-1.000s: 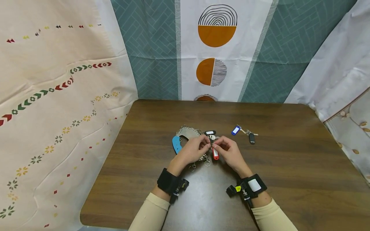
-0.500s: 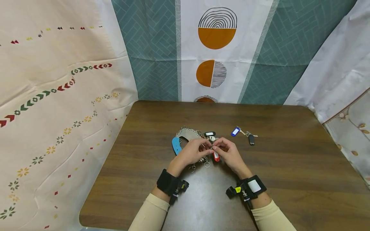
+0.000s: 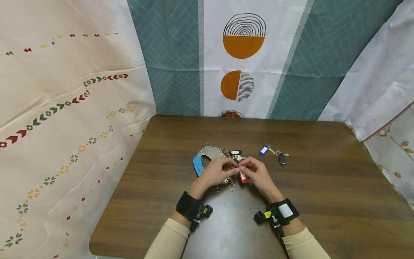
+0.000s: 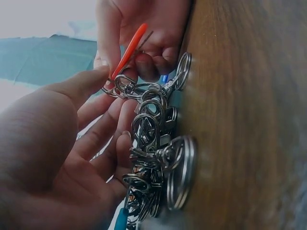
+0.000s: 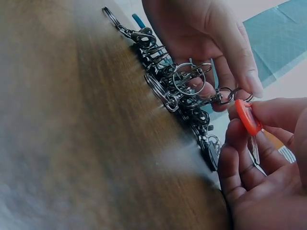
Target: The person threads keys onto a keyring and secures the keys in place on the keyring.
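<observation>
My left hand pinches a small metal split ring between thumb and fingertips. That ring hangs off a bunch of silver swivel clasps. Opposite it, my right hand pinches a red key tag with a white label, close against the ring. A key hangs below the tag among the right fingers. Whether the ring passes through the tag is hidden by the fingertips. The clasps line the edge of a grey curved plate with a blue handle, lying under my left hand.
A black key tag with keys lies just beyond my fingers. Farther right on the wooden table lie a blue key tag and a dark key tag, each with a key. Patterned cloths hang behind.
My fingertips have come closer together at the ring, the left thumb shifting slightly right. The red tag has moved a little toward me. The head view has tilted up slightly.
</observation>
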Available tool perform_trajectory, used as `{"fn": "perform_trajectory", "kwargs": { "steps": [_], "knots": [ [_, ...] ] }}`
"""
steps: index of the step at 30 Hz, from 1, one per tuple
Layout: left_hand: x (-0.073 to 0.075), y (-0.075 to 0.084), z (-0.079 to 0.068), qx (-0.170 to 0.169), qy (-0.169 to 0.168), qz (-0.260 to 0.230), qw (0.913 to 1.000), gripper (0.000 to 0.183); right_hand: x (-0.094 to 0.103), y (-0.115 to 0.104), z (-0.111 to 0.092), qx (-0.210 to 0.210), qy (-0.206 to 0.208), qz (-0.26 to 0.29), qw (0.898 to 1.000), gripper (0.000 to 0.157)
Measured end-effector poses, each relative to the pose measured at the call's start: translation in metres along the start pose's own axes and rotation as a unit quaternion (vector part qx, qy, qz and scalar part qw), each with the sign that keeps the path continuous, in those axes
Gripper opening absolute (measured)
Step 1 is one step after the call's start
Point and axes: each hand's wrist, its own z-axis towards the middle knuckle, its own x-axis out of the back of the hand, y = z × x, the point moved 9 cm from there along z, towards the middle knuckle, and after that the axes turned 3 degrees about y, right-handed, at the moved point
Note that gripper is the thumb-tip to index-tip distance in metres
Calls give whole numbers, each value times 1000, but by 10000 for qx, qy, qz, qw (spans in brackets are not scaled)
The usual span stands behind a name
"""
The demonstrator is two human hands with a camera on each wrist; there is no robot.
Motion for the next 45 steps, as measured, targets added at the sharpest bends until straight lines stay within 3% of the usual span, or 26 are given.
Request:
{"fn": "perform_trajectory", "kwargs": {
  "steps": [8,15,28,45],
  "knots": [
    [-3,-3,1,41,-82,59,9999,20,2,5,1,-174,156,119,9997,17],
    [-5,-2,1,42,-168,6,9998,23,1,4,1,-86,83,149,9998,15],
    [-2,-2,1,-31,-33,43,10000,19,-1,1,1,88,-158,269,9995,13],
    [-2,0,2,-106,41,15,9999,17,-1,1,1,-59,-115,162,9998,14]
  ]
}}
